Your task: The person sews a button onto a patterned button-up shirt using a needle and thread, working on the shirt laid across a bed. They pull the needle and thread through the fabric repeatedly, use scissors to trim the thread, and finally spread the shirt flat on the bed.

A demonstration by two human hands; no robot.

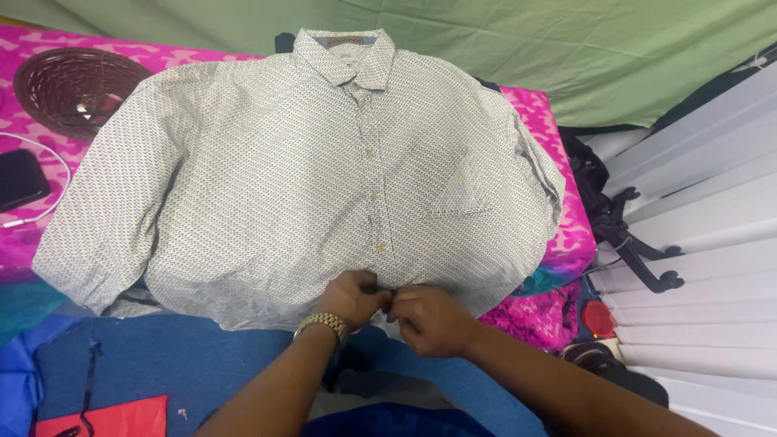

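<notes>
— What is lying in front of the person in the head view?

— A patterned button-up shirt [324,178] is lying spread flat, collar away, over a pink cloth [538,121] covering the table.

— And the hands?

— The left hand [353,298], wearing a gold watch [321,324], and the right hand [429,318] are both pinching the shirt's bottom hem at the button placket, fingertips meeting.

— Anything around it?

— A dark woven basket [73,85] is sitting at the far left, a black phone [18,180] with a white cable [48,154] lying near it. A green sheet [583,48] is hanging behind.
</notes>
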